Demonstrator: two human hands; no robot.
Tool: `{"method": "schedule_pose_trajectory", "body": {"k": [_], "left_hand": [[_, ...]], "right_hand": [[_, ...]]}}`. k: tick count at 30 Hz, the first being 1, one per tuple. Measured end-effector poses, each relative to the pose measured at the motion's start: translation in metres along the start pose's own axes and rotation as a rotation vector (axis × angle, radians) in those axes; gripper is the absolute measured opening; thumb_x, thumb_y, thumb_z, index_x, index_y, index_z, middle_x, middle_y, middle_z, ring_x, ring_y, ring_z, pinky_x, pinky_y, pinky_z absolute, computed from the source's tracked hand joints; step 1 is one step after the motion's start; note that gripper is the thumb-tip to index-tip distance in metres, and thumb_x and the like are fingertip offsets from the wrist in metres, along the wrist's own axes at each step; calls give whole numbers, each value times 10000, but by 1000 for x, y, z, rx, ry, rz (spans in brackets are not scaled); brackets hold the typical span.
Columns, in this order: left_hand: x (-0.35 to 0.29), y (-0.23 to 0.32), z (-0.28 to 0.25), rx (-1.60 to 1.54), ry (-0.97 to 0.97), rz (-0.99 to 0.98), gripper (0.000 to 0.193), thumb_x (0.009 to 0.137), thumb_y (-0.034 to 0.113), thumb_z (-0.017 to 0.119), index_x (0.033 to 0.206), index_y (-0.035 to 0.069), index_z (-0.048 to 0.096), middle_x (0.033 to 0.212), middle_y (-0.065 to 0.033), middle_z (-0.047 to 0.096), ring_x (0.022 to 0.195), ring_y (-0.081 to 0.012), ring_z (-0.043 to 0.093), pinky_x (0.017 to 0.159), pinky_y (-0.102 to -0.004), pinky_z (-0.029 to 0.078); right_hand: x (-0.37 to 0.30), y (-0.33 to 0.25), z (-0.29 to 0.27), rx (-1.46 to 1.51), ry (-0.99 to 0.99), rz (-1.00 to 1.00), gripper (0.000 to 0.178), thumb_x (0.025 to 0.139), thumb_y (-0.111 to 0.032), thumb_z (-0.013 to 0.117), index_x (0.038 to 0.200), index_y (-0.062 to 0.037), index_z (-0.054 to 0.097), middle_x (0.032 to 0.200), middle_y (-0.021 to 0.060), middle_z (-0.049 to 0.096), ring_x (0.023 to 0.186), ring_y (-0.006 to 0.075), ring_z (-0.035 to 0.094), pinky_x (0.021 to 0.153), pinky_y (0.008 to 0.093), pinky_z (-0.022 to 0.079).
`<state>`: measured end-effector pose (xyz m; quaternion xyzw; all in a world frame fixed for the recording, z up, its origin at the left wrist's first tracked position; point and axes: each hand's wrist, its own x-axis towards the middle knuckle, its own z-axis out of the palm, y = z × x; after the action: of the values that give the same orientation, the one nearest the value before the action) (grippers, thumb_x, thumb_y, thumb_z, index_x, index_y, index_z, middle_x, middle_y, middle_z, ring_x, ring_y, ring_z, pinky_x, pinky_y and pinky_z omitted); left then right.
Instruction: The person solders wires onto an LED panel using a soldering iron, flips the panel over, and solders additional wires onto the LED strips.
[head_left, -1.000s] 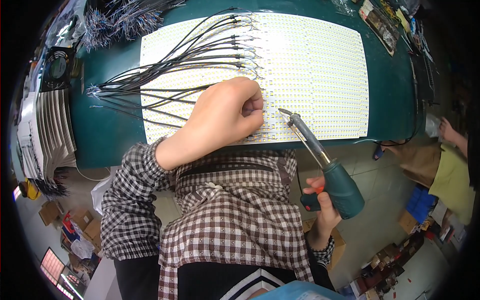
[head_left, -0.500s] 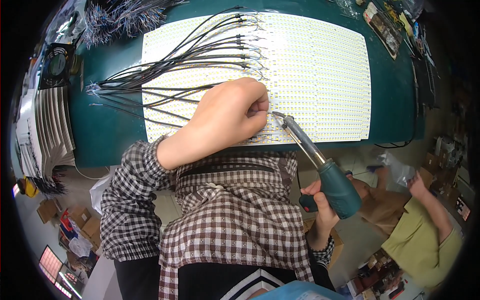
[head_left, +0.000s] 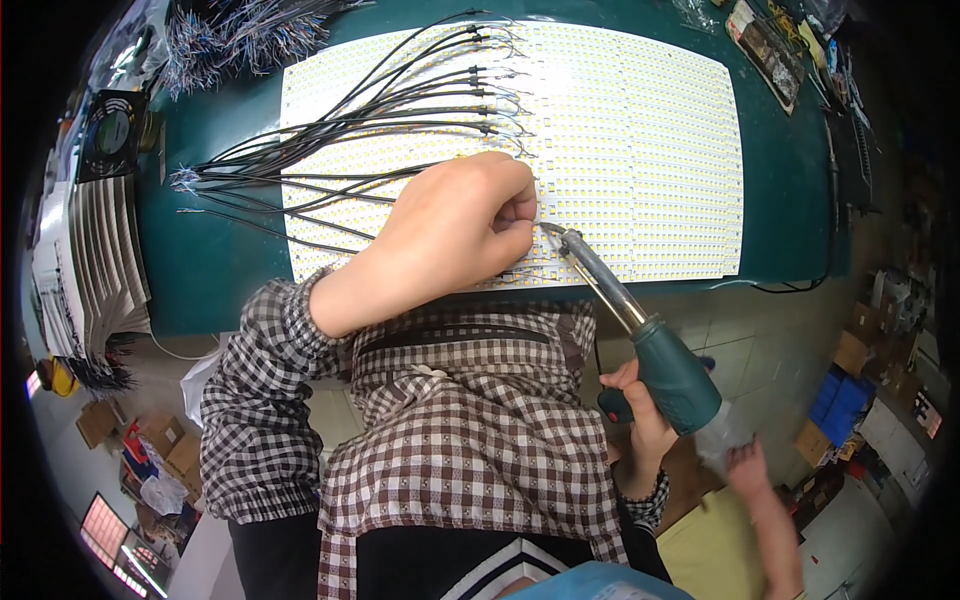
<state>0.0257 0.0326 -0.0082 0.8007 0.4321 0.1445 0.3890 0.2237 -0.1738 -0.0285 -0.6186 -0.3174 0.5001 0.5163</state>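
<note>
My right hand (head_left: 645,410) grips a soldering iron (head_left: 675,375) by its dark green handle. The bent tip of the iron points up and left, meeting the board beside the fingertips of my left hand (head_left: 460,215). Those fingers are pinched together over the white LED board (head_left: 680,180), which carries rows of small yellow chips. What they pinch is hidden behind the hand, though wire ends lie around it. Several black cables (head_left: 350,125) run across the board's left half, their thin stripped ends lined up near its middle.
Bundles of thin wires (head_left: 245,45) lie at the table's far left. A small fan (head_left: 112,122) and a stack of white strips (head_left: 95,265) stand at the left edge. A worn flat box (head_left: 765,55) sits far right. Another person's arm (head_left: 765,510) is at lower right.
My hands and the soldering iron have barely moved; the tip stays by my left fingertips. The other person at right has moved nearer and lower, carrying clear plastic.
</note>
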Motion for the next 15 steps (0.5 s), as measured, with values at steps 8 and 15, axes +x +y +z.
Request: {"method": "schedule_pose_trajectory", "body": {"k": [8,15], "left_hand": [[0,-1,-1,38,-34,4,117,732,53,655,827,12,599,753,-88,611,654,-194,608,580,-305,482],[0,0,-3,40,-33,11,128,742,52,651,842,0,591,765,-99,612,655,-205,611,595,-313,490]], "right_hand": [[6,4,2,75,-35,-140,336,866,-195,680,955,112,577,831,192,601,764,259,627,681,383,575],[8,3,4,46,-11,-153,389,874,-253,679,948,118,584,829,195,616,760,268,641,654,364,587]]}}
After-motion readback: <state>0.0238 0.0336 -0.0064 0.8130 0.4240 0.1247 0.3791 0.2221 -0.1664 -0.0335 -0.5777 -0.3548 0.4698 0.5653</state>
